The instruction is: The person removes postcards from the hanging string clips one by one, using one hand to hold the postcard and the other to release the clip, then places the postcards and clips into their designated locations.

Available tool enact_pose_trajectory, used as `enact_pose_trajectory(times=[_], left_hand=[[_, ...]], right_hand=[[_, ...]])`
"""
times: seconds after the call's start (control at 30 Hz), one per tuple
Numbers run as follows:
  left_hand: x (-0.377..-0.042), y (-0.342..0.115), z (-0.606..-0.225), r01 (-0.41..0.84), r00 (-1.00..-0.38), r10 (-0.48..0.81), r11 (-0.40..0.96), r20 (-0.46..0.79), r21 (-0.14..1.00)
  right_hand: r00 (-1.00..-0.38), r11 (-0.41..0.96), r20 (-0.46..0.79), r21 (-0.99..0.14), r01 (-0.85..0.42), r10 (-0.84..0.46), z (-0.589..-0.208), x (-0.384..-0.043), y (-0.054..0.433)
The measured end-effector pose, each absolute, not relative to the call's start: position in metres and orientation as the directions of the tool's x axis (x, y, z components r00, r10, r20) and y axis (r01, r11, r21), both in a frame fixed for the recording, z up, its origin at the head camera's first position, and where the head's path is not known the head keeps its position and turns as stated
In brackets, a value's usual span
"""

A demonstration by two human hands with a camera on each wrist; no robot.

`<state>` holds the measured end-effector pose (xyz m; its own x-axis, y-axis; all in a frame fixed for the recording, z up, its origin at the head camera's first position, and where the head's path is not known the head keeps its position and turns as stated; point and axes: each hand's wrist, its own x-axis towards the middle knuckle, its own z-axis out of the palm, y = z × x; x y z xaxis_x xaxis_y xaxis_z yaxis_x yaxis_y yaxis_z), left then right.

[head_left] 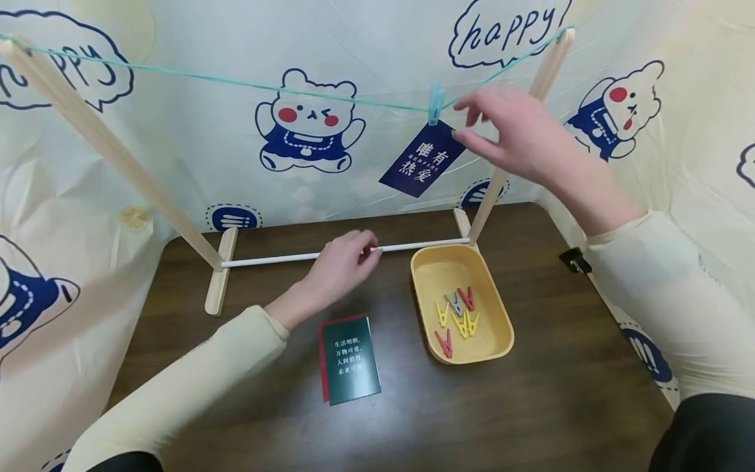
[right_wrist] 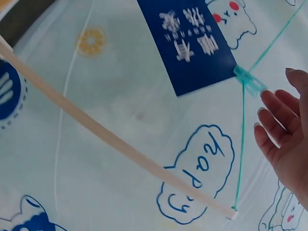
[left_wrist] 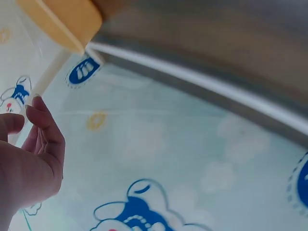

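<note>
A dark blue card (head_left: 422,158) with white characters hangs tilted from a teal string (head_left: 265,86), held at one corner by a light blue clothespin (head_left: 436,103). Just right of the clothespin is my right hand (head_left: 507,134), thumb and fingers apart. The right wrist view shows its fingertips (right_wrist: 263,113) close beside the clothespin (right_wrist: 249,79), with nothing gripped. My left hand (head_left: 345,265) hovers in front of the white rod (head_left: 271,259), its fingers loosely bent. Nothing shows between those fingers in the left wrist view, where the hand (left_wrist: 36,154) appears at the left edge.
Wooden posts (head_left: 118,154) carry the string at both ends. A yellow tray (head_left: 420,282) with several small red, yellow and grey clothespins (head_left: 466,323) stands at right on the brown table (head_left: 248,419). A dark green card (head_left: 352,360) lies over a red one (head_left: 324,373) at centre front.
</note>
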<state>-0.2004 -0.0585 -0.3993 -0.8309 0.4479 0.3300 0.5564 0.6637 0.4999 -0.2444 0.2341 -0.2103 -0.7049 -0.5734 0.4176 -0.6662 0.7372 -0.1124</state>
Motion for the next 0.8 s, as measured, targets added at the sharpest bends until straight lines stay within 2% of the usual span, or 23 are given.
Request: enact_pose_trajectory(times=[0.13, 0.27, 0.47, 0.63, 0.8], left_hand=[[-0.218, -0.039, -0.373, 0.582, -0.811, 0.440, 0.663, 0.385, 0.471], [-0.236, -0.022, -0.350, 0.574, -0.815, 0.404, 0.659, 0.416, 0.486], [-0.265, -0.002, -0.331, 0.453, -0.885, 0.278, 0.698, 0.373, 0.554], [-0.283, 0.008, -0.324, 0.390, -0.918, 0.244, 0.696, 0.313, 0.603], [-0.290, 0.009, -0.320, 0.414, -0.907, 0.245, 0.659, 0.342, 0.628]], right_hand=[[-0.670, 0.732, 0.441, -0.041, -0.680, -0.597, -0.194, -0.260, 0.229], [-0.695, 0.753, 0.393, -0.011, -0.658, -0.602, -0.182, -0.276, 0.224], [-0.786, 0.792, 0.231, -0.086, -0.604, -0.574, -0.178, -0.296, 0.219], [-0.805, 0.784, 0.186, -0.190, -0.592, -0.563, -0.178, -0.302, 0.218], [-0.808, 0.773, 0.191, -0.236, -0.589, -0.557, -0.177, -0.305, 0.217]])
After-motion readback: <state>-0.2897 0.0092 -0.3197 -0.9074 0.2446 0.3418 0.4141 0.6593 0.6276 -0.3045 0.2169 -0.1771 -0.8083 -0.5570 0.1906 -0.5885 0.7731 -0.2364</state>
